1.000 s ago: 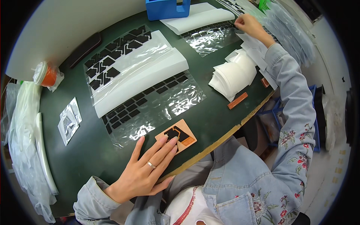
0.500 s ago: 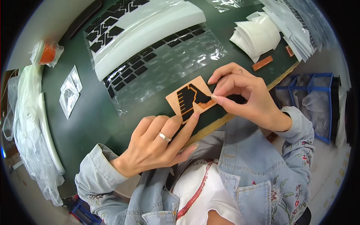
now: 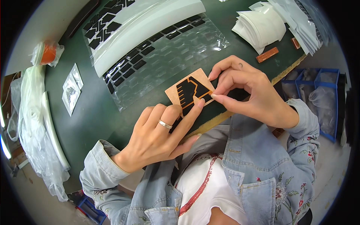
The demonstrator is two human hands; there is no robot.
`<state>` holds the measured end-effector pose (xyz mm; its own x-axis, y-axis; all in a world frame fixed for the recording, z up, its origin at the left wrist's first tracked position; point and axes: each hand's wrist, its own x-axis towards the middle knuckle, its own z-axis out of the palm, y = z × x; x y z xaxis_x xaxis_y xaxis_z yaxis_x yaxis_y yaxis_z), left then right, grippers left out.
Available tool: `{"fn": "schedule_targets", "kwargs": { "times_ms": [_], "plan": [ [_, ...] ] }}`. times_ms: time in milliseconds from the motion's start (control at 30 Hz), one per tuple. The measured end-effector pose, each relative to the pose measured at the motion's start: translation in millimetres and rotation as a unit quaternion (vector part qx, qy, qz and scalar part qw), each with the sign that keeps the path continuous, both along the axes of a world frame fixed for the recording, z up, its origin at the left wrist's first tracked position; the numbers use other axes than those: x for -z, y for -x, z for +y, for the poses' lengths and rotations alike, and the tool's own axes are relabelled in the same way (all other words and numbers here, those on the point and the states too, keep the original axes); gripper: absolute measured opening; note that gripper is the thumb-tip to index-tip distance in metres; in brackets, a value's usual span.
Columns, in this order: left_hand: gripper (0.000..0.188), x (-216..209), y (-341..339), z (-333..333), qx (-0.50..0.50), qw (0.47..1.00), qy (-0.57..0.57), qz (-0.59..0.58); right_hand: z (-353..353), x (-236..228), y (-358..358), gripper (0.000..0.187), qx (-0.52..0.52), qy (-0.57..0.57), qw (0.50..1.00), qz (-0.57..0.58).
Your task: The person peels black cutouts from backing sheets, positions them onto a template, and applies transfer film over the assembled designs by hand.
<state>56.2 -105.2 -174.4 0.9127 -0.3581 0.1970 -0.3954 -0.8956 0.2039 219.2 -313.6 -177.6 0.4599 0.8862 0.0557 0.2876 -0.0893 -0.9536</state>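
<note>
A thin tan board lies near the table's front edge, tilted to my view. Black cut sheet pieces lie on it, with narrow orange lines between them and comb-like teeth along the left one. My left hand rests at the board's near side; its index fingertip presses by the lower edge while the thumb stands apart. At the right end, my right hand pinches the outer corner of a black piece between thumb and fingertip. The pinched corner is partly hidden by the fingers.
A clear sheet bearing rows of black pieces and a rolled white liner lie beyond the board. White sheets and a copper-coloured bar are at right, a clear packet and plastic bags at left. A blue rack stands beyond the table edge.
The black piece at the board's right now covers most of the orange area that showed below it. My left index fingertip has shifted slightly up and right; my right hand keeps its pinch.
</note>
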Motion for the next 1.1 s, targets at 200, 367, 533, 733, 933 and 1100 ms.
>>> {"fn": "schedule_targets", "kwargs": {
  "times_ms": [200,367,533,733,933,1100],
  "plan": [
    [0.063,-0.2,-0.1,-1.6,-0.006,1.0,-0.004,0.0,-1.4,-4.9,-6.2,0.005,-0.008,0.043,0.999,0.02],
    [0.062,1.9,-1.3,-1.0,-0.001,1.0,0.0,-0.006,-2.7,0.1,-6.6,0.005,-0.006,0.027,0.999,0.044],
    [0.063,-0.3,-1.4,-1.5,-0.012,1.0,-0.007,0.0,-2.1,2.7,-4.1,0.005,-0.004,0.019,1.0,0.011],
    [0.065,-2.2,-2.0,-2.6,-0.019,0.999,-0.022,0.017,-2.1,9.9,1.3,0.009,0.008,-0.016,1.0,-0.024],
    [0.067,-4.0,-6.7,-5.5,0.0,0.999,-0.032,0.025,-4.2,-2.3,-2.5,0.016,0.037,-0.014,0.998,-0.056],
    [0.073,-11.1,-8.1,-1.5,-0.003,0.998,-0.013,0.064,-27.8,-25.3,-64.3,0.028,0.149,0.073,0.882,-0.44]
  ]
}}
